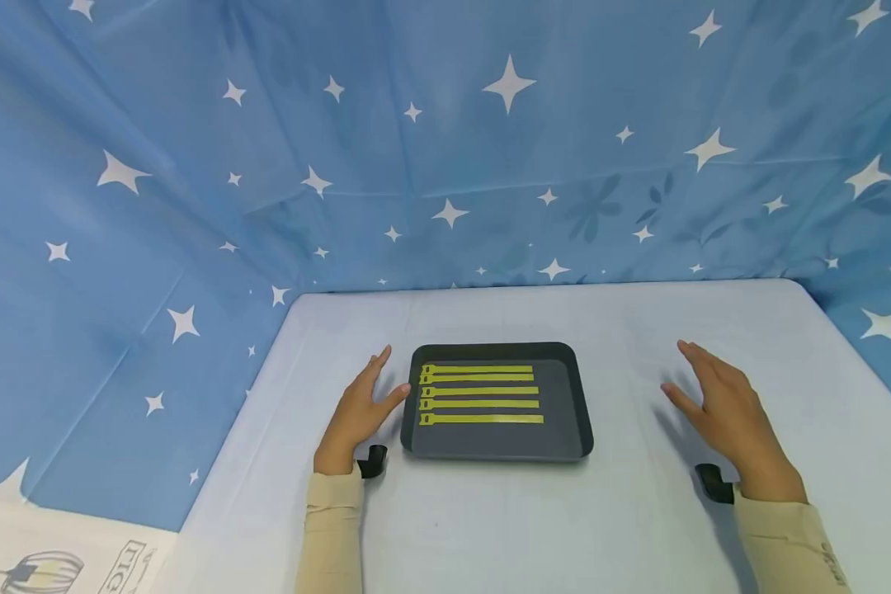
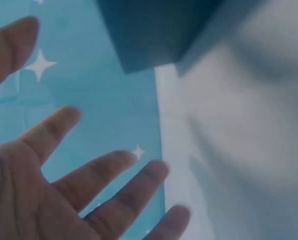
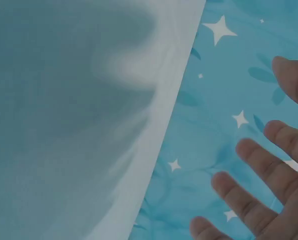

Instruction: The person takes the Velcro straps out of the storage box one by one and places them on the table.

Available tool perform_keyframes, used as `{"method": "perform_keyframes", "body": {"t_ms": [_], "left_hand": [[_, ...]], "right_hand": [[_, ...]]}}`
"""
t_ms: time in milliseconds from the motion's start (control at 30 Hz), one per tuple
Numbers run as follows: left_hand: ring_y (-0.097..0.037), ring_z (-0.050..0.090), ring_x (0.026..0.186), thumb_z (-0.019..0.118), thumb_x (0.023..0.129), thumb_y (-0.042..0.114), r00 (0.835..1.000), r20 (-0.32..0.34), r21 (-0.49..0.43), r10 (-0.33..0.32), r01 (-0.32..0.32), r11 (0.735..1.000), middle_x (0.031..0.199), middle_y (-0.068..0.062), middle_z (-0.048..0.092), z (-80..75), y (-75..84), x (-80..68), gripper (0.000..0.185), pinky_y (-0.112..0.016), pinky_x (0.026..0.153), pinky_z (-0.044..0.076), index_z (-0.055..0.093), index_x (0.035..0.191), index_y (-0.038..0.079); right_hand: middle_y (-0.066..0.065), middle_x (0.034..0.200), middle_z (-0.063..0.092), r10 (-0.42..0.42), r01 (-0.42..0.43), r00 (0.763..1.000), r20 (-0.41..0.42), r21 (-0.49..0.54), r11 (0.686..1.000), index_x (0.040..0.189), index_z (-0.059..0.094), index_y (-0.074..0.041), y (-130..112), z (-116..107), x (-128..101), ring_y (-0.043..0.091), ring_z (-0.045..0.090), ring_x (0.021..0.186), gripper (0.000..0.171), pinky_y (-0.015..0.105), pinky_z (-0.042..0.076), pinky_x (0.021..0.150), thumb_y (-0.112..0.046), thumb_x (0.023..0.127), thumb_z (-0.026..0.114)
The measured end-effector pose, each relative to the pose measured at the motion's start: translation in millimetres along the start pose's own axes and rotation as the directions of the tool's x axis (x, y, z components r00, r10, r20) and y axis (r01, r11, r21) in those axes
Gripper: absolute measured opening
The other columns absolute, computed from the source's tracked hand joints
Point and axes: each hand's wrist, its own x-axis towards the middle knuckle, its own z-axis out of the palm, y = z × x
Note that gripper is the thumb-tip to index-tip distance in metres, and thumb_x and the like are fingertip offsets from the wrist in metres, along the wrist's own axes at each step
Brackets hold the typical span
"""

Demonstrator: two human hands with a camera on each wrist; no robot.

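Head view: yellow cable ties [image 1: 483,391] run left-to-right in the tray [image 1: 490,441], nearer my left hand [image 1: 356,419] than right hand [image 1: 731,417]. Both are spread, empty.

Left hand [image 1: 356,417] and right hand [image 1: 737,417] well apart, fingers [image 2: 96,177] spread, thumbs [image 3: 291,80] turned inward.

We face a starry blue fabric backdrop [image 1: 386,148]
It hangs creased behind and beside our white-covered table [image 1: 624,330]; at the lower left we see cream fabric [image 1: 89,536] printed with a whisk.
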Motion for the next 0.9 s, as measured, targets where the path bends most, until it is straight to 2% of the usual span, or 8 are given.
{"method": "perform_keyframes", "body": {"t_ms": [133, 267, 467, 600, 733, 767, 833, 900], "left_hand": [[-0.047, 0.041, 0.153, 0.069, 0.107, 0.038, 0.998, 0.067, -0.124, -0.018, 0.026, 0.992, 0.172, -0.021, 0.035, -1.3, 0.0, 0.2, 0.074, -0.068, 0.119, 0.035, 0.036, 0.171, 0.018], [-0.049, 0.053, 0.143, 0.064, 0.11, 0.029, 0.992, 0.118, -0.245, -0.037, 0.065, 0.967, 0.165, -0.026, 0.045, 1.1, -2.2, 0.9, 0.064, -0.061, 0.107, 0.052, 0.042, 0.168, 0.013], [-0.048, 0.055, 0.141, 0.063, 0.108, 0.011, 0.968, 0.25, -0.491, 0.011, 0.117, 0.863, 0.168, -0.03, 0.038, 7.7, -13.0, 5.9, 0.065, -0.046, 0.094, 0.061, 0.038, 0.168, 0.007], [-0.041, 0.054, 0.141, 0.066, 0.106, 0.007, 0.957, 0.285, -0.533, 0.053, 0.112, 0.839, 0.169, -0.027, 0.037, 10.3, -19.2, 6.5, 0.066, -0.035, 0.089, 0.06, 0.04, 0.166, 0.004], [-0.028, 0.062, 0.129, 0.067, 0.106, 0.007, 0.954, 0.293, -0.559, 0.064, 0.116, 0.821, 0.165, -0.026, 0.042, 12.3, -22.3, 6.5, 0.064, -0.031, 0.086, 0.059, 0.043, 0.164, 0.002], [-0.024, 0.064, 0.125, 0.067, 0.105, 0.007, 0.954, 0.294, -0.566, 0.065, 0.118, 0.816, 0.164, -0.026, 0.043, 12.8, -23.3, 6.7, 0.063, -0.031, 0.086, 0.059, 0.043, 0.164, 0.002], [-0.019, 0.065, 0.117, 0.067, 0.105, 0.007, 0.954, 0.293, -0.58, 0.067, 0.122, 0.806, 0.162, -0.027, 0.045, 14.0, -24.8, 7.5, 0.063, -0.03, 0.085, 0.059, 0.044, 0.164, 0.002], [-0.016, 0.065, 0.114, 0.067, 0.105, 0.007, 0.953, 0.295, -0.588, 0.073, 0.121, 0.8, 0.161, -0.027, 0.045, 15.4, -26.2, 8.8, 0.063, -0.03, 0.085, 0.059, 0.043, 0.163, 0.002]], "right_hand": [[0.043, 0.15, 0.049, -0.034, 0.034, 0.999, -0.006, 0.022, 0.999, 0.16, 0.042, 0.009, -5.3, 0.1, 1.8, 0.066, 0.046, 0.13, 0.076, 0.078, 0.036, 0.107, -0.005, 0.096, 0.08], [0.044, 0.148, 0.051, -0.021, 0.02, 0.999, 0.026, 0.03, 0.999, 0.158, 0.044, 0.009, -12.1, 1.2, 3.5, 0.065, 0.047, 0.128, 0.073, 0.078, 0.038, 0.103, -0.005, 0.096, 0.08], [0.042, 0.147, 0.053, -0.009, 0.004, 0.998, 0.069, 0.073, 0.997, 0.156, 0.048, 0.009, -20.3, 5.3, 8.2, 0.061, 0.049, 0.129, 0.069, 0.077, 0.039, 0.103, -0.007, 0.097, 0.08], [0.038, 0.144, 0.057, -0.017, 0.007, 0.997, 0.08, 0.124, 0.992, 0.155, 0.05, 0.007, -24.0, 7.7, 10.4, 0.058, 0.053, 0.127, 0.067, 0.076, 0.041, 0.101, -0.007, 0.097, 0.081], [0.034, 0.146, 0.058, -0.026, 0.01, 0.996, 0.082, 0.191, 0.982, 0.154, 0.051, 0.006, -28.4, 8.7, 12.6, 0.054, 0.057, 0.127, 0.065, 0.073, 0.045, 0.1, -0.005, 0.097, 0.08], [0.034, 0.146, 0.059, -0.031, 0.014, 0.997, 0.076, 0.207, 0.978, 0.153, 0.052, 0.006, -29.8, 9.1, 13.3, 0.053, 0.058, 0.127, 0.064, 0.07, 0.046, 0.1, -0.004, 0.096, 0.081], [0.033, 0.145, 0.06, -0.047, 0.031, 0.997, 0.061, 0.244, 0.969, 0.151, 0.055, 0.007, -32.0, 10.6, 14.9, 0.052, 0.06, 0.125, 0.063, 0.048, 0.053, 0.107, -0.002, 0.095, 0.082], [0.032, 0.144, 0.061, -0.062, 0.048, 0.997, 0.045, 0.274, 0.961, 0.149, 0.057, 0.006, -34.8, 12.3, 16.6, 0.05, 0.061, 0.123, 0.062, 0.023, 0.05, 0.106, 0.0, 0.093, 0.083]]}}
